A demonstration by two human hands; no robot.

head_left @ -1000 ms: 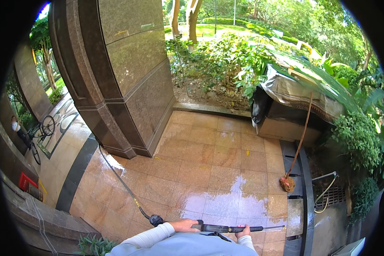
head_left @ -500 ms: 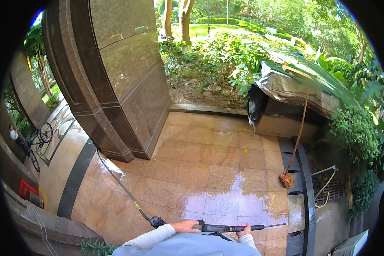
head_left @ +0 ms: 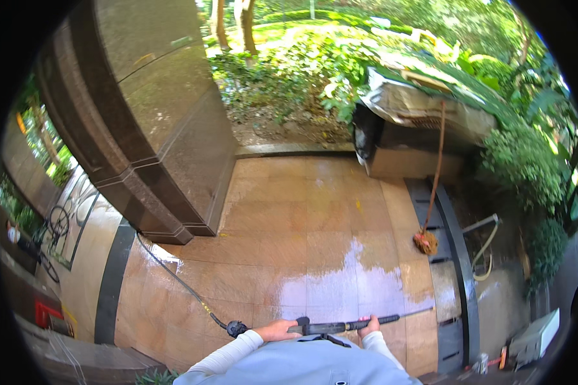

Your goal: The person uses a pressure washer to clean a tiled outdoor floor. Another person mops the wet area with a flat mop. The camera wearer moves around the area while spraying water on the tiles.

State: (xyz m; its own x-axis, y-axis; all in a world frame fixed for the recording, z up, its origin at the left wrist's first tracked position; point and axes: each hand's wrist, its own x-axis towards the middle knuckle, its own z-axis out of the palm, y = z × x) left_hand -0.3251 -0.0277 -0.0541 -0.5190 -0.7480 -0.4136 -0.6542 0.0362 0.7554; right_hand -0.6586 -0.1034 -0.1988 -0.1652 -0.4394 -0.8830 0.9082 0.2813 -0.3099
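I hold a black pressure washer gun (head_left: 331,327) level across my waist, its thin lance tip pointing right. My left hand (head_left: 278,330) is closed round its rear grip; whether the trigger is pressed is hidden. Farther along, my right hand (head_left: 368,327) wraps the front of the gun just behind the lance. A dark hose (head_left: 180,280) with a yellow band trails from a round black fitting (head_left: 236,329) beside my left hand toward the pillar's foot. Below lie wet tan floor tiles (head_left: 270,221) with bright reflections. No water jet can be made out.
A stone pillar (head_left: 189,138) rises at the left. At far right a long-handled mop (head_left: 425,242) leans against a covered box (head_left: 417,157), near a dark drain strip (head_left: 444,282) and a pale hose (head_left: 491,247). A bicycle (head_left: 58,224) stands far left; shrubs (head_left: 302,77) grow behind.
The view has shifted, so the pillar, box and mop sit farther left. The lance tip has swung slightly away from me. Both hands keep their hold on the gun.
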